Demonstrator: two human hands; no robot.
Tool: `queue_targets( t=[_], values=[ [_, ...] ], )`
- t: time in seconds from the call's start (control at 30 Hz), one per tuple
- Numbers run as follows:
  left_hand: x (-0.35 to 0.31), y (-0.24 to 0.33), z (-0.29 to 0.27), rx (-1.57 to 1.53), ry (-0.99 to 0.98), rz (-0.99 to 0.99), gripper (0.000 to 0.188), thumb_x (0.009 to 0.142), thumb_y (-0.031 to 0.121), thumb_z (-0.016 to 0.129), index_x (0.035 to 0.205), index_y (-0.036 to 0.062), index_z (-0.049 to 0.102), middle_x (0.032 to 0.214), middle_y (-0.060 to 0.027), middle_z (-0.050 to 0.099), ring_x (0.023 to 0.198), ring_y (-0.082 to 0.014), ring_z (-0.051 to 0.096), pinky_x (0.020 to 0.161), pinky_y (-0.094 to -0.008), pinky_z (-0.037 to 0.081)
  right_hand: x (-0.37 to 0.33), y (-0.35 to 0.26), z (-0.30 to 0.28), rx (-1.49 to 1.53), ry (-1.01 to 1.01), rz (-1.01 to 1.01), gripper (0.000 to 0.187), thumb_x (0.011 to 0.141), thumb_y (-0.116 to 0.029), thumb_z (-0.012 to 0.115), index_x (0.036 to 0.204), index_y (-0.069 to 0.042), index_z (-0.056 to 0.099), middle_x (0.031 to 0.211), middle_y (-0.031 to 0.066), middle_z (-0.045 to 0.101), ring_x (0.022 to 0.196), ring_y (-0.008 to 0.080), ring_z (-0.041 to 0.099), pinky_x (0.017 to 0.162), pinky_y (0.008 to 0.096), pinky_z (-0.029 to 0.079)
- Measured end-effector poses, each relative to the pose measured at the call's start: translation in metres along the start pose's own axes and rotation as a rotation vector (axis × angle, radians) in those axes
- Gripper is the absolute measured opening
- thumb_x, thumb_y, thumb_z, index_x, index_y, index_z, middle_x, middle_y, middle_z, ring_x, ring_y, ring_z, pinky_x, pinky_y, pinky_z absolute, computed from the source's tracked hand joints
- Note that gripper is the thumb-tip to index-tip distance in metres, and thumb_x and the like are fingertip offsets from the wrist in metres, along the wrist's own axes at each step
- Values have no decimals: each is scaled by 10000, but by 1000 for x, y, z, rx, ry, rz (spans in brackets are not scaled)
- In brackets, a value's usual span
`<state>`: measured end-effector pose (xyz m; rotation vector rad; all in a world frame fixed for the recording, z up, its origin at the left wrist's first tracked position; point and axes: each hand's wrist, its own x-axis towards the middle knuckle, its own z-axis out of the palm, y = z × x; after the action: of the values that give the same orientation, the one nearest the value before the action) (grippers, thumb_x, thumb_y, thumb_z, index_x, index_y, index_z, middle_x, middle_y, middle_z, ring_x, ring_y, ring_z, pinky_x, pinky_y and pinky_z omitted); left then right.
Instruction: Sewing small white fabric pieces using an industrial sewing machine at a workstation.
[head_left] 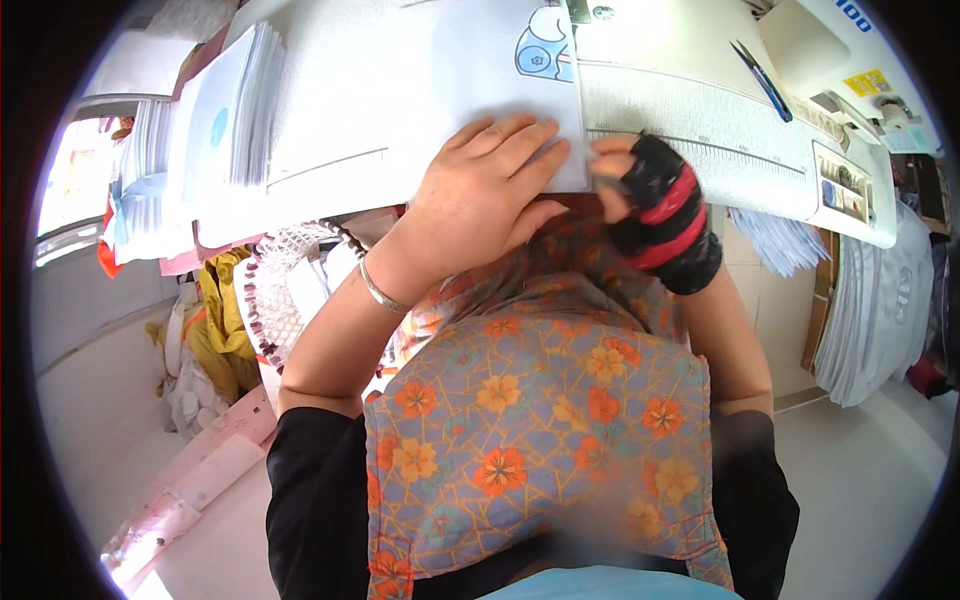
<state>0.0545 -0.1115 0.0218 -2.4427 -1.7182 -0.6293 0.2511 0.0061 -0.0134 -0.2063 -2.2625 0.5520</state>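
Observation:
My left hand (490, 185) lies flat on a white cloth piece (500, 60) with a blue and white cartoon print, its fingers stretched toward the cloth's right edge. A bracelet circles the left wrist. Just beyond that edge is my right hand (645, 195), in a black and red striped fingerless glove. Its bare fingers are curled in and slightly blurred; whatever they may pinch is hidden. The cloth rests on the white sewing table (690, 140), near its front edge, where a printed ruler scale runs.
A white sewing machine (830, 60) stands at the far right, thread snips (762, 82) left of it. A bobbin tray (843, 185) sits in the table's right end. Stacked cloth pieces (230, 125) lie at left; more stacks (875, 300) stand at lower right. A lace-trimmed basket (290, 290) is below left.

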Motion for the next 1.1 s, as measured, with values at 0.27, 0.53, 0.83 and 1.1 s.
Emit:
queue_targets(
  t=[0.27, 0.53, 0.83, 1.1],
  values=[
    [11, 16, 5, 81, -7, -47, 499, 742, 236, 753, 1164, -2, 635, 1215, -127, 595, 1100, -268, 585, 891, -370, 532, 77, 93, 6, -195, -176, -16, 275, 881, -15, 570, 1135, -77, 654, 1141, 142, 660, 1039, 341, 631, 908, 399, 512],
    [8, 5, 8, 57, 90, -53, 419, 758, 178, 704, 1127, -13, 646, 1179, -134, 615, 1083, -267, 591, 878, -370, 539, 77, 89, 15, -327, -205, -64, 350, 803, 12, 574, 1119, -108, 667, 1195, 115, 635, 1098, 328, 601, 944, 413, 503],
    [30, -26, 20, 24, 220, -21, 251, 772, 128, 634, 995, 15, 660, 974, -74, 629, 881, -236, 633, 736, -348, 550, 76, 82, 11, -332, -238, -52, 370, 781, 20, 580, 1128, -79, 667, 1191, 118, 661, 1082, 345, 611, 947, 425, 503],
    [47, -57, 28, 92, 204, -6, 190, 777, 99, 602, 946, 42, 669, 899, -48, 616, 848, -232, 628, 708, -358, 559, 75, 83, 15, -402, -248, -78, 395, 801, 32, 574, 1180, -54, 645, 1193, 146, 651, 1080, 357, 611, 946, 437, 503]
  ],
)
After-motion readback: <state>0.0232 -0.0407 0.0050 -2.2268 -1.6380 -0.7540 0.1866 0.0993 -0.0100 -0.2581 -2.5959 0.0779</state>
